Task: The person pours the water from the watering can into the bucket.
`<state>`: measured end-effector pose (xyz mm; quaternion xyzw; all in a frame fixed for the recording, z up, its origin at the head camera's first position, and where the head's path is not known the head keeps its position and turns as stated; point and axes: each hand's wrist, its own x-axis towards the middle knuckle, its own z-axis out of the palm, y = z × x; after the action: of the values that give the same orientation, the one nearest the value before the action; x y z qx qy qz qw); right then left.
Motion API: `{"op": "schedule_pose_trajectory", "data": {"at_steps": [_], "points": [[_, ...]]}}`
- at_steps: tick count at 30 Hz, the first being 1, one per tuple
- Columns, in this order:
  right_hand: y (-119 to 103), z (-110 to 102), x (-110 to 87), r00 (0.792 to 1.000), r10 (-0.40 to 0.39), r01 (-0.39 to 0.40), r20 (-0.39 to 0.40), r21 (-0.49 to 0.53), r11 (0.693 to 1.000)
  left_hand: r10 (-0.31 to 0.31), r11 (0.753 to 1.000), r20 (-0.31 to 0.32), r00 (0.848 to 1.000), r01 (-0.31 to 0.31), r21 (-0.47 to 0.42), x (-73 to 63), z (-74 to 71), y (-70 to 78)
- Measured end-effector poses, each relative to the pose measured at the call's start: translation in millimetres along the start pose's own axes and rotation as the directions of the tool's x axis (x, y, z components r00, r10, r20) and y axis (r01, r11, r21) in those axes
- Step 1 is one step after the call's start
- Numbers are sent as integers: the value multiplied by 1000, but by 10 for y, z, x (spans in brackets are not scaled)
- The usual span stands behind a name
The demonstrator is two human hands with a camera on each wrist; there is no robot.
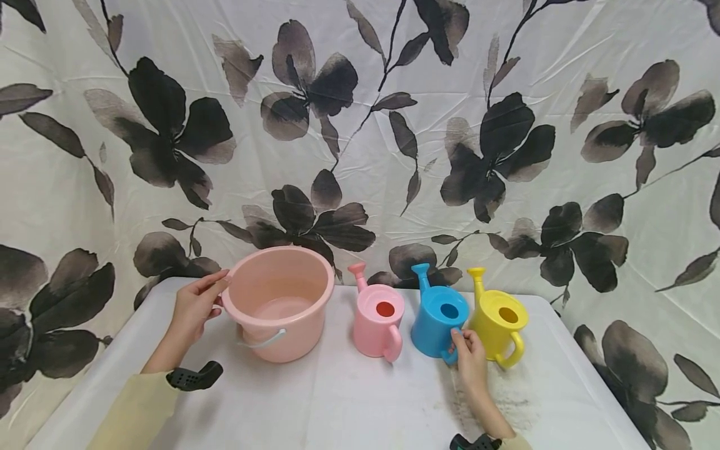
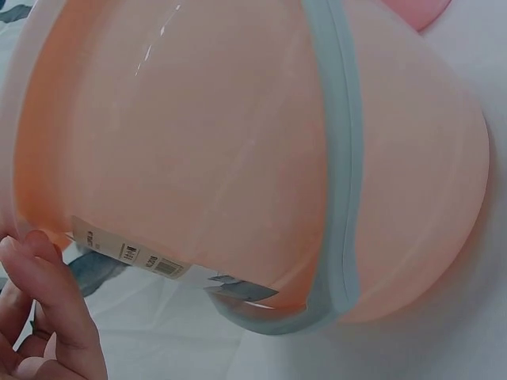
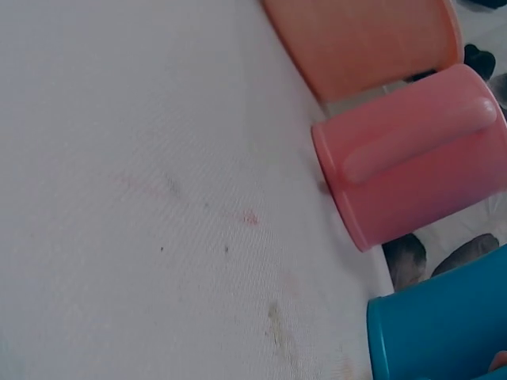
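Note:
A light pink bucket (image 1: 287, 340) with a pale grey-blue handle stands at the left of the table. My left hand (image 1: 194, 306) pinches its rim on the left side; in the left wrist view the fingers (image 2: 59, 293) show at the rim, near a printed label (image 2: 142, 255). To the right stand three watering cans side by side: pink (image 1: 370, 334), blue (image 1: 430, 328) and yellow (image 1: 489, 337), spouts toward the back. My right hand (image 1: 471, 362) holds the blue can's handle. Only a sliver of that hand enters the right wrist view, beside the blue can (image 3: 436, 324).
The white table (image 1: 337, 406) has smudges at its front right. A floral curtain (image 1: 394, 156) hangs behind it and at both sides. The yellow can stands very close to the blue one, just right of my right hand.

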<state>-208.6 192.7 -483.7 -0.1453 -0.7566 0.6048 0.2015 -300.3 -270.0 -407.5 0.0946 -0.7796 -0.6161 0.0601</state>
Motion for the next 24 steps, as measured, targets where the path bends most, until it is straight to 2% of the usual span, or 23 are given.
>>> {"op": "schedule_pose_trajectory", "data": {"at_steps": [5, 7, 12, 15, 17, 18, 19, 24], "points": [[44, -79, 3, 999, -43, 43, 3, -25, 999, -1, 1000, 2, 1000, 1, -5, -21, 13, 26], [52, -114, 7, 997, -72, 72, 9, -26, 997, 8, 1000, -1, 1000, -8, -12, 8, 17, -4], [65, -185, 10, 994, -105, 106, 41, -26, 994, 40, 997, -22, 999, -41, -68, 214, 4, -249], [80, -208, 11, 994, -100, 101, 55, -28, 994, 51, 996, -18, 999, -52, -71, 277, -2, -320], [94, -211, 20, 993, -108, 110, 57, -20, 994, 44, 998, -19, 999, -45, -40, 248, 4, -285], [106, -209, 29, 991, -123, 124, 56, -5, 992, 44, 997, -22, 999, -46, -63, 242, 4, -283], [116, -204, 38, 988, -143, 142, 56, 18, 990, 39, 999, -23, 999, -39, -31, 202, 10, -236], [155, -161, 69, 971, -235, 230, 37, 105, 968, 18, 1000, -32, 999, -18, -8, 62, 19, -81]]}}
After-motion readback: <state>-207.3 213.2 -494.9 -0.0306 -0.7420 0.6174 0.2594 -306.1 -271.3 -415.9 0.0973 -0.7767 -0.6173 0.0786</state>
